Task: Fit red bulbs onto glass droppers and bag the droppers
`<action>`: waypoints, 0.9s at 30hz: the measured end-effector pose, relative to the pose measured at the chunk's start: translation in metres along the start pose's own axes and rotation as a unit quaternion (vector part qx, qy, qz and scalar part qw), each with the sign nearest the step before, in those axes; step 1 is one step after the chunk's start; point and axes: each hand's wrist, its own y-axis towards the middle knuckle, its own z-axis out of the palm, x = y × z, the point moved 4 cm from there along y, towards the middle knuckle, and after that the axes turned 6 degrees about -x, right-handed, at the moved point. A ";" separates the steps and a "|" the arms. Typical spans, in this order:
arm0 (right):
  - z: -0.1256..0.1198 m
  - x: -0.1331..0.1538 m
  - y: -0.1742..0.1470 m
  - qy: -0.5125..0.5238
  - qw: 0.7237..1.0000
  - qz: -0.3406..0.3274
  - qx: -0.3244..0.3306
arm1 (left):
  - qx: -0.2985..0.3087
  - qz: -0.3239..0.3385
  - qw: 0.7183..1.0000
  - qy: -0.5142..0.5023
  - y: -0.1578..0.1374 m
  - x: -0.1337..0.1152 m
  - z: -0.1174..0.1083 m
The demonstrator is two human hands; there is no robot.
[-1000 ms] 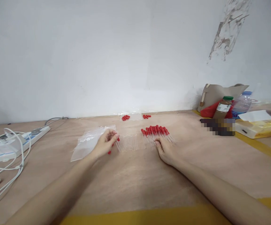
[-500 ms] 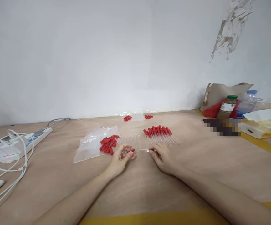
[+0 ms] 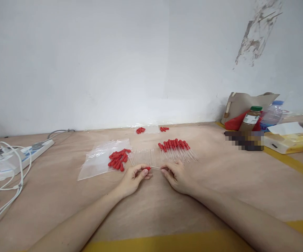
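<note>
Between thumb and fingers my left hand [image 3: 135, 179] pinches a red rubber bulb [image 3: 148, 168], mostly covered by the fingertips. My right hand [image 3: 176, 176] is closed on a thin clear glass tube [image 3: 155, 167], whose left end meets the bulb. How deep the tube sits in the bulb cannot be made out. Just beyond my hands lies a row of bare glass tubes [image 3: 142, 156]. Left of that row, loose red bulbs [image 3: 118, 159] are heaped on a clear plastic bag [image 3: 93, 161]. To the right rest several droppers with red bulbs fitted [image 3: 176, 145], side by side.
Two small groups of red bulbs [image 3: 140, 130] lie near the wall on clear plastic. On the left are a power strip [image 3: 40, 152] and white cables [image 3: 20, 182]. At the right stand a green-capped jar [image 3: 251, 119], a plastic bottle [image 3: 273, 113] and a tissue pack [image 3: 289, 140].
The glass tube and red bulb, apart before, now meet end to end. My right hand has moved slightly left toward my left hand. The whole view has shifted a little.
</note>
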 end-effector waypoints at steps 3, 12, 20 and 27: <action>0.001 0.000 0.000 -0.003 1.000 -0.009 0.000 | 0.001 -0.002 1.000 0.011 0.001 0.001 0.000; 0.003 0.000 -0.001 0.007 1.000 -0.010 0.025 | -0.052 0.016 0.998 0.037 0.000 -0.004 0.001; 0.001 0.009 -0.002 0.027 0.999 -0.005 0.040 | -0.046 0.027 0.996 0.068 0.001 -0.003 0.002; -0.004 0.006 0.002 0.020 0.997 -0.021 0.071 | -0.001 0.053 0.995 0.086 -0.004 -0.001 -0.001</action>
